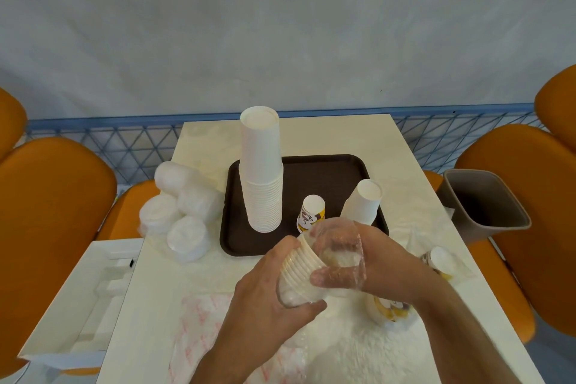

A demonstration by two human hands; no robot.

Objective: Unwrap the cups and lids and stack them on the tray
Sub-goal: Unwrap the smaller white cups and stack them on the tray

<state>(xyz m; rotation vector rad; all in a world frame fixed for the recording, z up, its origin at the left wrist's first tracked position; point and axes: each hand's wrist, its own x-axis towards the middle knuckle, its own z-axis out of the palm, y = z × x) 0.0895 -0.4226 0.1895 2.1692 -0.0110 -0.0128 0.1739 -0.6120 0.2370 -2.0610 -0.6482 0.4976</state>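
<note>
While the left hand (268, 284) grips the light, crushable cup stack (304, 268) near the tray (367, 165), the right hand (367, 254) pinches its slippery plastic wrap (338, 243); hold the rims gently.

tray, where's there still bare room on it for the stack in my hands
The tray is bare across its far right, behind the short white stack and right of the tall stack. Its near edge is crowded: the printed cup, both stacks, and your left hand and right hand.
</note>
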